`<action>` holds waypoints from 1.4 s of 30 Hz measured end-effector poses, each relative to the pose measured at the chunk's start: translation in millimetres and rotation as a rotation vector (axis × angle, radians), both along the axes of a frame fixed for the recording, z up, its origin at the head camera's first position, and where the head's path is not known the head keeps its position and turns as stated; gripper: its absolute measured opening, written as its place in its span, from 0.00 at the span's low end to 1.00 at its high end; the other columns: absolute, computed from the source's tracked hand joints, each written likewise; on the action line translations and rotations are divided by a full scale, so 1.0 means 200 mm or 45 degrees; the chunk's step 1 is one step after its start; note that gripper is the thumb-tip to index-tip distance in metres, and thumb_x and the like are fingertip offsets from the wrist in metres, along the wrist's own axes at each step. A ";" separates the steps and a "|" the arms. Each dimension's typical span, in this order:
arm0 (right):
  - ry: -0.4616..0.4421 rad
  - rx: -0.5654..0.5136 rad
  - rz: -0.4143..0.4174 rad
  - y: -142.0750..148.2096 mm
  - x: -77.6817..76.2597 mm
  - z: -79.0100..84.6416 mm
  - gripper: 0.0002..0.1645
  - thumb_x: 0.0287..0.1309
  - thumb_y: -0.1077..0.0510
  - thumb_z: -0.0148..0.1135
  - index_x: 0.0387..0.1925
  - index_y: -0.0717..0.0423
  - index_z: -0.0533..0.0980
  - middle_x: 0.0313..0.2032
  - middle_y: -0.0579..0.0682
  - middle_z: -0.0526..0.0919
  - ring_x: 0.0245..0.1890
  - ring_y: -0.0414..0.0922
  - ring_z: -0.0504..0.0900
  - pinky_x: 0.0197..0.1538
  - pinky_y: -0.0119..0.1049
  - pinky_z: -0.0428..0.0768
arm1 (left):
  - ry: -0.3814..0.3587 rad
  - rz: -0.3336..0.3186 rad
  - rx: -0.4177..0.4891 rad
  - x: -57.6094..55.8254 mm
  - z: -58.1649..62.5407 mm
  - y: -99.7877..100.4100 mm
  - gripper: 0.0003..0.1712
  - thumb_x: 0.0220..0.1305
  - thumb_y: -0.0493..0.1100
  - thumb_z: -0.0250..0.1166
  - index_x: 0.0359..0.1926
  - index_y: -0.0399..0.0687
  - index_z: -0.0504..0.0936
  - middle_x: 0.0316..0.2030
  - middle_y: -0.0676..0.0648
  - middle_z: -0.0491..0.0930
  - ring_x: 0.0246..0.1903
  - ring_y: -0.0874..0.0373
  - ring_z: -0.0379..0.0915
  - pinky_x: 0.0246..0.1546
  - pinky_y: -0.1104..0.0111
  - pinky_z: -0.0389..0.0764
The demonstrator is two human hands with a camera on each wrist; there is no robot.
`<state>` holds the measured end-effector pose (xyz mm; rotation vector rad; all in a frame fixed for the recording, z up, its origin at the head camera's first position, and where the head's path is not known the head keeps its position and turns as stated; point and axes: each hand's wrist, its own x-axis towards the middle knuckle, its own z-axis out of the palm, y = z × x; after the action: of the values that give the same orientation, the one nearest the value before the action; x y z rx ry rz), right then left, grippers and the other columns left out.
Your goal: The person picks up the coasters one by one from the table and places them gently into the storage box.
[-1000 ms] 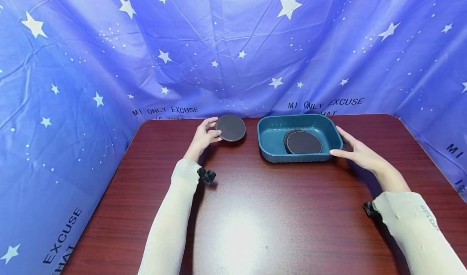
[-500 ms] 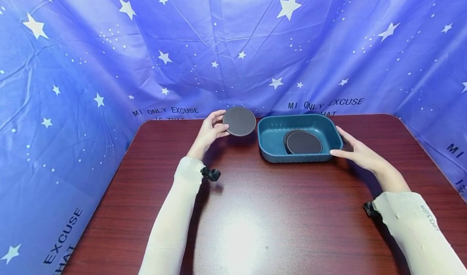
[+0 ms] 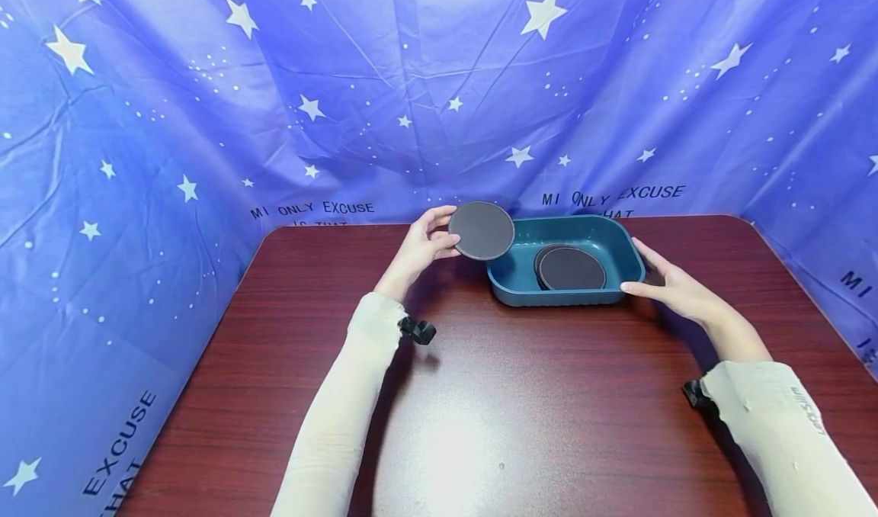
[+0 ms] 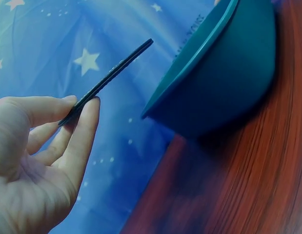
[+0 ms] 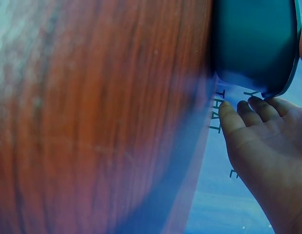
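Note:
My left hand (image 3: 420, 248) pinches a round dark coaster (image 3: 482, 231) by its left edge, thumb on one face and fingers on the other. The coaster is tilted in the air and overlaps the left end of a teal plastic bin (image 3: 559, 297) in the head view. Edge-on in the left wrist view, the held coaster (image 4: 111, 75) looks layered and stands apart from the bin. Inside the bin lies a small stack of similar coasters (image 3: 571, 267). My right hand (image 3: 675, 284) holds the bin's right end, thumb at the front corner and fingers along the outer side.
The bin stands at the back of a dark red wooden table (image 3: 549, 395). A blue curtain (image 3: 411, 82) with white stars hangs right behind the table's far edge and along its sides. Black wrist cameras are strapped to both sleeves.
My left hand has lifted the coaster and carried it right, from beside the bin to its left end. The right hand and the bin have stayed where they were.

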<state>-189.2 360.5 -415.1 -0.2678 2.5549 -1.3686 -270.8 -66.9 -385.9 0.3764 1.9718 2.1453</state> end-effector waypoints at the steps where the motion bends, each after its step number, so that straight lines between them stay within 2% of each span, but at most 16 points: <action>1: 0.002 -0.002 -0.001 0.00 0.00 0.00 0.58 0.67 0.52 0.62 0.79 0.50 0.32 0.79 0.61 0.33 0.77 0.67 0.33 0.70 0.77 0.40 | 0.002 -0.011 -0.001 0.00 0.00 0.02 0.33 0.65 0.24 0.58 0.71 0.39 0.65 0.64 0.32 0.70 0.36 0.64 0.80 0.36 0.71 0.88; 9: -0.002 -0.005 -0.005 0.01 -0.01 -0.01 0.58 0.67 0.52 0.62 0.79 0.47 0.31 0.79 0.61 0.33 0.77 0.67 0.33 0.70 0.77 0.39 | 0.006 -0.111 0.030 0.01 -0.01 0.15 0.34 0.65 0.22 0.57 0.71 0.36 0.63 0.65 0.29 0.69 0.35 0.65 0.80 0.34 0.71 0.88; 16: -0.016 -0.004 -0.004 0.01 0.00 -0.01 0.58 0.67 0.52 0.62 0.79 0.50 0.31 0.79 0.60 0.32 0.77 0.66 0.33 0.71 0.76 0.40 | 0.003 -0.165 0.005 0.02 -0.01 0.26 0.34 0.65 0.22 0.58 0.71 0.36 0.63 0.65 0.29 0.69 0.34 0.66 0.80 0.35 0.70 0.89; 27: -0.016 -0.012 -0.006 0.01 0.00 0.00 0.58 0.67 0.52 0.62 0.79 0.51 0.31 0.79 0.61 0.32 0.77 0.67 0.33 0.71 0.76 0.40 | 0.002 -0.233 -0.188 0.03 -0.02 0.47 0.33 0.65 0.25 0.61 0.70 0.39 0.66 0.63 0.33 0.71 0.37 0.60 0.78 0.44 0.56 0.89; 33: 0.001 -0.030 0.011 0.01 0.00 -0.01 0.57 0.67 0.56 0.61 0.79 0.49 0.31 0.79 0.61 0.34 0.77 0.66 0.36 0.72 0.74 0.43 | -0.045 -0.226 -0.333 0.05 -0.02 0.57 0.31 0.66 0.27 0.62 0.69 0.42 0.69 0.64 0.35 0.70 0.41 0.55 0.80 0.41 0.61 0.89; 38: 0.016 -0.049 0.021 0.01 0.00 -0.01 0.57 0.68 0.57 0.61 0.79 0.50 0.31 0.79 0.60 0.33 0.77 0.65 0.35 0.73 0.71 0.42 | -0.044 -0.205 -0.434 0.07 -0.03 0.63 0.29 0.66 0.29 0.63 0.67 0.42 0.70 0.63 0.37 0.73 0.47 0.46 0.83 0.40 0.61 0.89; 42: 0.022 -0.031 0.015 0.01 0.00 -0.01 0.57 0.68 0.55 0.61 0.79 0.49 0.32 0.79 0.60 0.32 0.78 0.64 0.33 0.72 0.73 0.40 | -0.045 -0.179 -0.513 0.08 -0.04 0.67 0.28 0.65 0.29 0.63 0.66 0.41 0.71 0.62 0.36 0.74 0.44 0.43 0.85 0.39 0.64 0.89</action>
<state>-188.3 361.8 -417.3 -0.2999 2.5476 -1.3995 -254.8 66.5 -394.5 0.3884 2.2152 1.6092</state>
